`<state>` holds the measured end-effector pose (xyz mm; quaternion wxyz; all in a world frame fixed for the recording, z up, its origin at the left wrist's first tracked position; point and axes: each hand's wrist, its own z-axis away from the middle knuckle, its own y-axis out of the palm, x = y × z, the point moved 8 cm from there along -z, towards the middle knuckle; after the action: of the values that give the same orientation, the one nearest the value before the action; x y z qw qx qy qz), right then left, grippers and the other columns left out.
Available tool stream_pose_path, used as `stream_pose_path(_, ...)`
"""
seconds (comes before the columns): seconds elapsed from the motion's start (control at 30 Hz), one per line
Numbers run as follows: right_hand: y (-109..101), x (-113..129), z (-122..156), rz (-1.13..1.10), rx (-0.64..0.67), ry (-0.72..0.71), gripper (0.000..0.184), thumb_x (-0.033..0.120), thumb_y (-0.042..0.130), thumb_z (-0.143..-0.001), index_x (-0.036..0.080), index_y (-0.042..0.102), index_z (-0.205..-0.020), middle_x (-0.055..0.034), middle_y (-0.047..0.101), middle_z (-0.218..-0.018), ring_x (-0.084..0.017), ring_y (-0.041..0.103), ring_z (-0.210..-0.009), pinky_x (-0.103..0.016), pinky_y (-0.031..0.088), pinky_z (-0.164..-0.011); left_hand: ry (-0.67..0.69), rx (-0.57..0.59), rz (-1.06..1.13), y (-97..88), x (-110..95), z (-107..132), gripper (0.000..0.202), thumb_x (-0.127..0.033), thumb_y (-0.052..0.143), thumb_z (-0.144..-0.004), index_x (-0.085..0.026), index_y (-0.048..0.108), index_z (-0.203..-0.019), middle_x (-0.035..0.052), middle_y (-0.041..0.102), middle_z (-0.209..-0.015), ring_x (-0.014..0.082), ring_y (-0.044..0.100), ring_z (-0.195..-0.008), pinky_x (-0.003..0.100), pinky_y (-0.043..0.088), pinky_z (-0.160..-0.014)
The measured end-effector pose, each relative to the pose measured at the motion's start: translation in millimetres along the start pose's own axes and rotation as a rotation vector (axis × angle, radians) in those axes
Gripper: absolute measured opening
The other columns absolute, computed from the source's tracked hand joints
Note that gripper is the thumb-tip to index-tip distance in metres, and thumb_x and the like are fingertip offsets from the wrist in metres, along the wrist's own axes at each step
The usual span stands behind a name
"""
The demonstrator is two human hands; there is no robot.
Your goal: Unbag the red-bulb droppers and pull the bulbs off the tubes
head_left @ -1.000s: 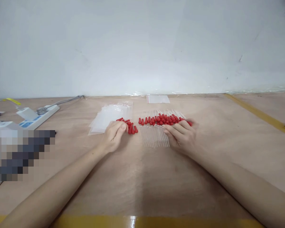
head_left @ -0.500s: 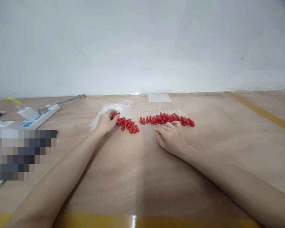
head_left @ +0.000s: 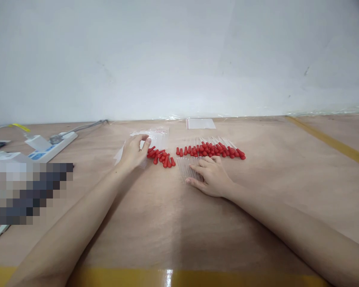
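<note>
- fingers on the left hand (head_left: 133, 151) are curling into a c shape, thumb and forefinger tips sitting pretty close together; can't tell if they're pinching anything
- right hand (head_left: 214, 177) is going palm-down with its fingers standing wide, and they're lying over some thin clear tubes (head_left: 183, 170), mostly poking out around 9 to 10 o'clock from it
- loose red bulbs (head_left: 165, 162) are sitting in a little heap at 3 o'clock from the left hand, just beside it
- more of them are making a long red row (head_left: 209, 150) at 12 o'clock from the right hand, with pale thin sticks (head_left: 218, 141) showing on the far side
- plastic bags (head_left: 158, 139) are lying at 2 o'clock from the left hand, partly hiding behind it
- white power strip (head_left: 58, 146) is sitting way off at 9 o'clock
</note>
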<state>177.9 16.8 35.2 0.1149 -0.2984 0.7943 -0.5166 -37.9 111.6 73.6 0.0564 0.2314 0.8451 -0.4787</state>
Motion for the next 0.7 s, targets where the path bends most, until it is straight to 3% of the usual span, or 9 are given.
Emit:
stream_pose_path(0.1, -4.0, -7.2, -0.2, -0.048, -0.046, 0.052, 0.044, 0.053, 0.044, -0.082, 0.020, 0.062, -0.103, -0.0041, 0.059, -0.078, -0.016, 0.045, -0.078, -0.034, 0.022, -0.077, 0.199, 0.026, -0.009, 3.3, -42.9, 3.9, 0.025, -0.035, 0.045, -0.082, -0.017, 0.061, -0.089, 0.0055, 0.063, -0.093, 0.0205, 0.053, -0.090, 0.032, 0.040, -0.083)
stream_pose_path(0.2, -11.5, -21.2, 4.0, -0.075, -0.159, 0.148, 0.034, 0.045, 0.044, -0.084, 0.021, 0.065, -0.095, -0.0020, 0.057, -0.069, -0.015, 0.045, -0.073, -0.032, 0.023, -0.074, 0.392, 0.183, -0.046, 27.5, -86.0, 5.5, 0.021, -0.035, 0.050, -0.080, -0.018, 0.061, -0.083, 0.0047, 0.061, -0.083, 0.0199, 0.052, -0.085, 0.032, 0.040, -0.080)
stream_pose_path(0.3, -17.9, -26.4, 10.2, -0.047, -0.249, 0.141, 0.029, 0.038, 0.044, -0.086, 0.022, 0.067, -0.082, -0.0011, 0.056, -0.063, -0.014, 0.044, -0.068, -0.032, 0.023, -0.073, 0.455, 0.301, -0.119, 55.0, -109.5, -1.6, 0.023, -0.040, 0.054, -0.077, -0.018, 0.062, -0.081, 0.0053, 0.059, -0.084, 0.0213, 0.052, -0.086, 0.034, 0.039, -0.079)
stream_pose_path(0.5, -25.5, -22.6, 15.0, -0.003, -0.351, 0.071, 0.028, 0.034, 0.046, -0.085, 0.020, 0.065, -0.070, -0.0003, 0.054, -0.060, -0.012, 0.041, -0.065, -0.032, 0.023, -0.074, 0.421, 0.450, -0.240, 87.8, -116.7, -16.8, 0.026, -0.043, 0.057, -0.073, -0.019, 0.064, -0.072, 0.0053, 0.058, -0.080, 0.0238, 0.052, -0.086, 0.036, 0.038, -0.076)
stream_pose_path(0.6, -25.3, -23.2, 14.6, -0.011, -0.369, 0.061, 0.025, 0.033, 0.048, -0.084, 0.020, 0.065, -0.070, 0.0001, 0.054, -0.060, -0.012, 0.041, -0.065, -0.033, 0.023, -0.075, 0.361, 0.394, -0.211, 80.9, -117.3, -17.1, 0.021, -0.036, 0.054, -0.074, -0.019, 0.064, -0.068, 0.0046, 0.058, -0.079, 0.0226, 0.053, -0.085, 0.036, 0.037, -0.078)
stream_pose_path(0.7, -24.5, -26.7, 15.6, -0.016, -0.383, 0.064, 0.022, 0.033, 0.049, -0.083, 0.021, 0.066, -0.075, -0.0001, 0.054, -0.063, -0.012, 0.043, -0.066, -0.033, 0.024, -0.075, 0.270, 0.249, -0.157, 56.9, -111.9, -11.1, 0.017, -0.030, 0.052, -0.074, -0.018, 0.064, -0.069, 0.0048, 0.058, -0.080, 0.0218, 0.053, -0.084, 0.036, 0.037, -0.078)
